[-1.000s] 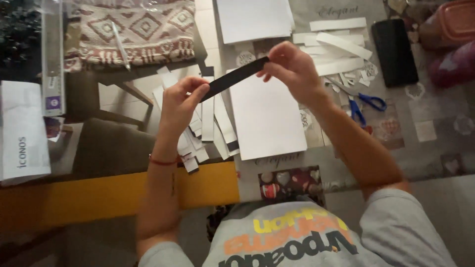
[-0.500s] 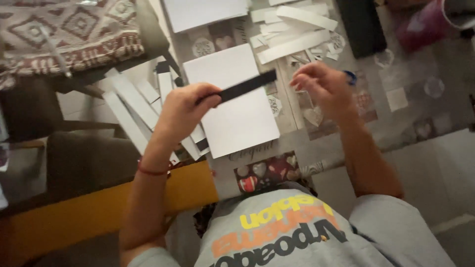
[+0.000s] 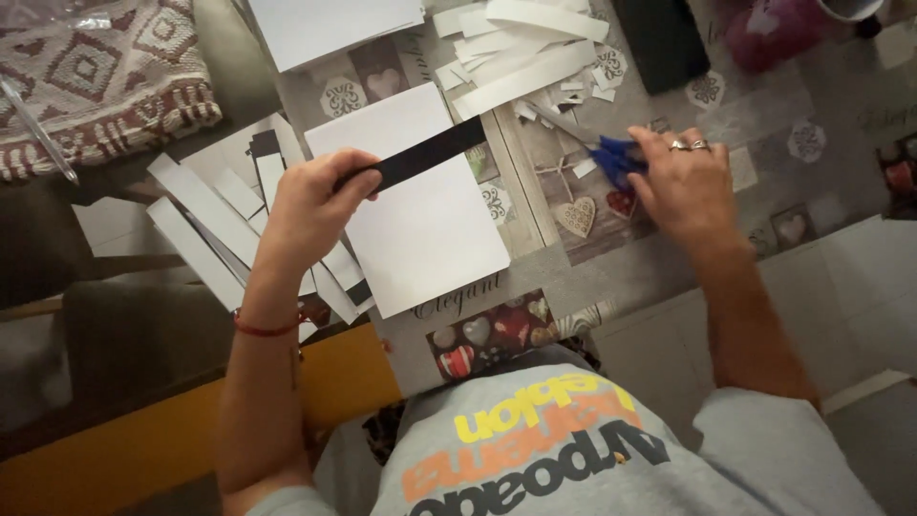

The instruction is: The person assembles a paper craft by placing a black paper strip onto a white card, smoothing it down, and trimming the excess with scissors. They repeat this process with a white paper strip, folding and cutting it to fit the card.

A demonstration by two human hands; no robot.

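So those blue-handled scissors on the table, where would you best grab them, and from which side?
By the blue handle loops, coming from the right. The scissors lie flat with the handles pointing toward the right hand, which already rests on them, while the metal blades point away to the upper left among paper scraps. The left hand is busy holding the black strip.

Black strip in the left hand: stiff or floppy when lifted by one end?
Probably fairly stiff: the black strip juts out straight from the left hand, pinched at one end, without sagging. Likely very light, thin card. It would probably bend or crease easily if pushed end-on.
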